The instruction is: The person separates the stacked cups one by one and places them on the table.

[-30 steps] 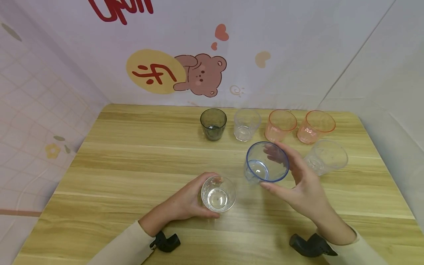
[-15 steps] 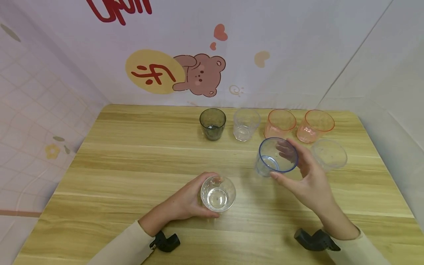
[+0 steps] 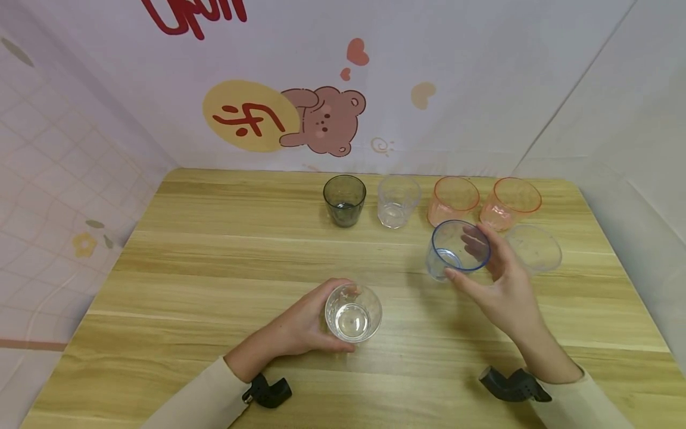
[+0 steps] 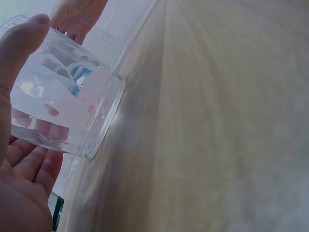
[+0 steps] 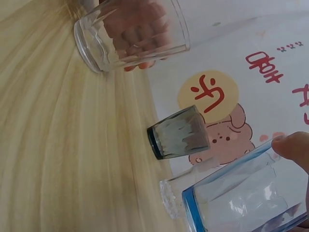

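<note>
My left hand (image 3: pixel 302 328) holds a clear cup (image 3: pixel 354 322) from its left side, thumb at the near side and fingers curved round behind. In the left wrist view that cup's thick base (image 4: pixel 106 118) is close over the tabletop. Farther right, my right hand (image 3: pixel 506 298) grips a blue-tinted cup (image 3: pixel 435 262) with a dark blue rim, thumb in front and fingers behind. Its mouth faces up, leaning a little toward me. This cup overlaps one orange cup (image 3: pixel 454 193) in the head view. Both held cups look empty.
Along the table's (image 3: pixel 214 250) back edge stand a dark grey cup (image 3: pixel 345 202), a clear cup (image 3: pixel 398 202) and a second orange cup (image 3: pixel 509 205). Another clear cup (image 3: pixel 536 247) sits behind my right hand, partly hidden. A printed backdrop (image 3: pixel 455 89) rises behind the table.
My right hand has carried the blue cup to the right and slightly away from me, closer to the orange cups. My left hand and its clear cup have stayed put.
</note>
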A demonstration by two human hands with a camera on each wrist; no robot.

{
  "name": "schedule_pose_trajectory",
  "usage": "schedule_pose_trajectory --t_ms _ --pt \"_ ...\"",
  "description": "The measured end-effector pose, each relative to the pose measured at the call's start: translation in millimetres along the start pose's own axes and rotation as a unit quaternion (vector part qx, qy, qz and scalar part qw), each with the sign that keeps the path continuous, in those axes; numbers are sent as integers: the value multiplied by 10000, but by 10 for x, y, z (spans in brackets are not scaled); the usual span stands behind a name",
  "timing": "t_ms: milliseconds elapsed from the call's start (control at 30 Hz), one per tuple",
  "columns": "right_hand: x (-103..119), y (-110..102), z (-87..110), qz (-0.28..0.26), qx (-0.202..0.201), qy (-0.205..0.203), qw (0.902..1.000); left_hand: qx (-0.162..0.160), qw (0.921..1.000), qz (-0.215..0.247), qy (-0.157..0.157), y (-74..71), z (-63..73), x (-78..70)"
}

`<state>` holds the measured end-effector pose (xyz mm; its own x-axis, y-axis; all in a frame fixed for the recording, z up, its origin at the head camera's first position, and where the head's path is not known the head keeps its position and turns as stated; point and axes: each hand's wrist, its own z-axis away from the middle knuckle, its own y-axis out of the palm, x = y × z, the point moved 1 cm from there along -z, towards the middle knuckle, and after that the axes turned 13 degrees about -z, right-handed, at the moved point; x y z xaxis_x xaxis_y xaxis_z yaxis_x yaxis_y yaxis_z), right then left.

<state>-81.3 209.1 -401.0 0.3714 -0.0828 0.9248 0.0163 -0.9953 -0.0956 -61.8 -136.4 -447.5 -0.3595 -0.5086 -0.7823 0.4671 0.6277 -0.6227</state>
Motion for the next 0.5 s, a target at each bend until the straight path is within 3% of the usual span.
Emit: schedule_pose_trajectory --t_ms 233,500 --pt "-68 -57 -2 415 -1 386 9984 0 10000 -13 -11 3 -7 -1" --pt "-176 -96 -27 454 -21 721 9964 4 10000 -19 13 6 -4 2"
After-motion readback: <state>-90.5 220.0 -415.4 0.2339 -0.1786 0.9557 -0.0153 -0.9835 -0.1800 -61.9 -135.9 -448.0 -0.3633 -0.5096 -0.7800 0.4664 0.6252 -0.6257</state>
